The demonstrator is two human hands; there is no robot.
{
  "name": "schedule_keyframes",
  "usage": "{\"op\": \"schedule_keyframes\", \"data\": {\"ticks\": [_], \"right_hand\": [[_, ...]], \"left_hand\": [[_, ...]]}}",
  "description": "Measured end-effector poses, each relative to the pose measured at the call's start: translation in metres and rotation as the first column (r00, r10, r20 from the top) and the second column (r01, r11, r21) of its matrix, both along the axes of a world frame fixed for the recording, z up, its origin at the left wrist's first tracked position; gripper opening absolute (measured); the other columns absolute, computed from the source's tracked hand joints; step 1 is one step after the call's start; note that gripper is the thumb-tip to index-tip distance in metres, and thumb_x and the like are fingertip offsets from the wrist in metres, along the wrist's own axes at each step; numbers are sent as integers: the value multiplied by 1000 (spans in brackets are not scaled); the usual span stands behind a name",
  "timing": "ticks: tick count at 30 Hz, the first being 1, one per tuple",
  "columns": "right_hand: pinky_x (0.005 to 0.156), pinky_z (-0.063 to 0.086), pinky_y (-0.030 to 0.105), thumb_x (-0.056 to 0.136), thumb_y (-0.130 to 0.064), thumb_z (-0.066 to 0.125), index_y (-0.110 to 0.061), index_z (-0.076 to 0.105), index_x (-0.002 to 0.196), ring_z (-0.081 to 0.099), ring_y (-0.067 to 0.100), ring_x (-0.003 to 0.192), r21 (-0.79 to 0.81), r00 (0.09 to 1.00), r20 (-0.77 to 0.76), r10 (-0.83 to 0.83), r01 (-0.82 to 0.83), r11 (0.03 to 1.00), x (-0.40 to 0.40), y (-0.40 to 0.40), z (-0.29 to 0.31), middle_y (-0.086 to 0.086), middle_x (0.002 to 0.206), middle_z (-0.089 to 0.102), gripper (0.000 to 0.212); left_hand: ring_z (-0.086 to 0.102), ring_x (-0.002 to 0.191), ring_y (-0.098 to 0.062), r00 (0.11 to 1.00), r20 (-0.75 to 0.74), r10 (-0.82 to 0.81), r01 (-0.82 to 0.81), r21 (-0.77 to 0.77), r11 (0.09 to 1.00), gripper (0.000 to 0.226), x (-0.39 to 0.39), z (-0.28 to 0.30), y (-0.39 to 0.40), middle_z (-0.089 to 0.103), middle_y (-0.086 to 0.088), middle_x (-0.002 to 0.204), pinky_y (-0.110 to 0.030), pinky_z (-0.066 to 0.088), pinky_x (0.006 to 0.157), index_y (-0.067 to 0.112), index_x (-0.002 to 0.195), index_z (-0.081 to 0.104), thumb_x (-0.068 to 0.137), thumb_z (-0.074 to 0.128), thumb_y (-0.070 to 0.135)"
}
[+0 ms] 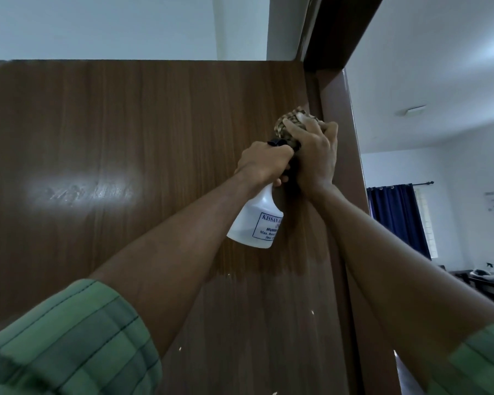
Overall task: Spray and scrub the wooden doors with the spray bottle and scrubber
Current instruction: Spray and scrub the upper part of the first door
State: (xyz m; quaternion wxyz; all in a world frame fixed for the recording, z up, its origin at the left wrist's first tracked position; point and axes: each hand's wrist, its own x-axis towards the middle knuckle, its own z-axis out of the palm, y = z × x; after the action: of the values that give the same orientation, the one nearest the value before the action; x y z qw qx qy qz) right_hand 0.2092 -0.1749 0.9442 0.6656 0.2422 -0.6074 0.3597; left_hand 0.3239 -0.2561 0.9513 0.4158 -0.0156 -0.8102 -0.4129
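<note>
Plenty is hiding from us up at the door's top corner!
The left hand (264, 161) is covering the spray bottle (255, 223) head, the right hand (314, 155) is masking most of the scrubber (290, 122), the label is getting cut short, and the door (126, 138) is running off-frame.

Against the door (126, 138), the scrubber (290, 124) sits above and right of the spray bottle (257, 220).
</note>
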Motion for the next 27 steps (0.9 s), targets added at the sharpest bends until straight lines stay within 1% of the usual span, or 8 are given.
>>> {"op": "schedule_keyframes", "data": {"ticks": [4, 7, 10, 14, 17, 20, 23, 27], "right_hand": [[93, 49, 43, 100, -27, 63, -36, 65, 131, 43, 32, 120, 5, 1000, -15, 2, -2, 1000, -2, -2, -23, -6, 146, 56, 33], [93, 50, 48, 96, -30, 63, -34, 67, 132, 43, 32, 117, 11, 999, 0, 41, -41, 999, -4, 3, 4, -5, 144, 58, 37], [95, 50, 48, 95, -25, 63, -34, 65, 136, 43, 29, 118, 18, 998, 23, 63, -63, 998, -1, 3, 20, -7, 146, 56, 42], [93, 50, 47, 102, -29, 55, -38, 63, 135, 40, 27, 120, 19, 999, -20, 42, -42, 999, -2, -1, -44, -10, 147, 54, 36], [93, 51, 50, 97, -5, 56, -34, 65, 138, 42, 29, 122, -11, 995, -44, 89, -90, 996, -10, -3, -120, -11, 147, 55, 51], [93, 51, 52, 91, 6, 58, -29, 67, 137, 44, 33, 122, -2, 997, -45, 62, -62, 998, -12, -6, -187, -7, 147, 56, 59], [90, 53, 48, 88, 11, 63, -28, 68, 135, 46, 33, 117, 24, 997, -38, 70, -70, 997, -7, 0, -205, -6, 145, 58, 61], [80, 53, 37, 94, 4, 61, -27, 70, 133, 47, 29, 109, 112, 996, -11, 93, -91, 989, 1, 16, -199, -7, 140, 62, 51]], "left_hand": [[69, 52, -10, 1000, 18, 11, -11, -12, 1000, 22, 1, -1, -1, 76, 3, 74, -24, 49, 49, 11, 97, 76, 94, 67, 31], [73, 59, -12, 1000, 18, 3, -3, -15, 1000, 22, -1, -2, -3, 77, 2, 77, -24, 47, 48, 11, 98, 77, 94, 66, 30], [73, 62, -12, 1000, 28, -13, 13, -9, 1000, 22, 0, -1, -4, 77, 1, 82, -22, 46, 45, 11, 102, 75, 96, 65, 30], [63, 47, -8, 999, 32, -11, 10, 24, 1000, 20, 4, -18, -5, 73, 0, 73, -20, 44, 42, 9, 96, 75, 97, 65, 27], [57, 41, -6, 997, 59, -43, 39, 78, 996, 20, 8, -36, -8, 73, -3, 71, -21, 43, 42, 7, 92, 75, 96, 65, 24], [55, 38, -7, 997, 75, -11, 6, 70, 998, 23, 12, -53, -14, 74, -5, 70, -22, 43, 43, 5, 89, 75, 96, 65, 24], [58, 42, -8, 997, 78, 7, -11, 53, 999, 24, 15, -76, -18, 75, -5, 69, -24, 46, 47, 4, 91, 76, 96, 65, 25], [62, 49, -14, 994, 100, 47, -47, -6, 999, 26, 19, -128, -20, 78, -6, 71, -29, 50, 56, 9, 85, 78, 96, 65, 29]]}}
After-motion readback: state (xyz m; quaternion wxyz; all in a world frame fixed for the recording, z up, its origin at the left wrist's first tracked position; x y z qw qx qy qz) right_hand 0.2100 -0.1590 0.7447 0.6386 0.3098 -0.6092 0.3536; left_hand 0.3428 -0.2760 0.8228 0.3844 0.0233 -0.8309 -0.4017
